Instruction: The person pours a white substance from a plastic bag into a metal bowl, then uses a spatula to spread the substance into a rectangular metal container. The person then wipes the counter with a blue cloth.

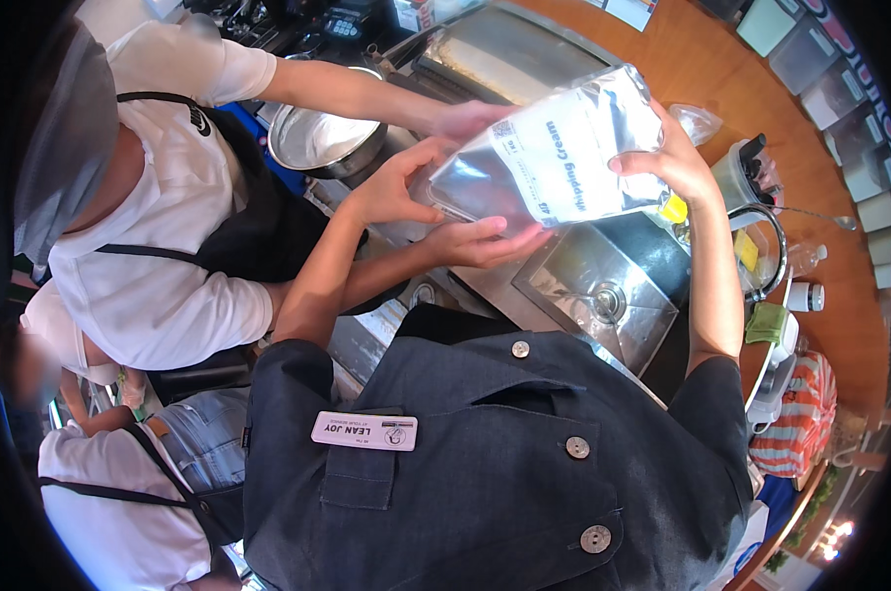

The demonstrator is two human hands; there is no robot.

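Note:
A large silver pouch with a white label is held up tilted over the sink area. My left hand grips its lower left end, thumb and fingers closed on the edge. My right hand clasps the opposite end, thumb pressed on the front face. A co-worker at the left also has both hands on it: one hand at the upper edge, the other hand under the bottom edge. A yellow cap shows beside my right wrist; whether it belongs to the pouch I cannot tell.
A steel sink lies below the pouch. A steel bowl with white contents stands beside the co-worker. Along the wooden counter at right are a blender jug, a green cloth and a striped cloth. Another person is at lower left.

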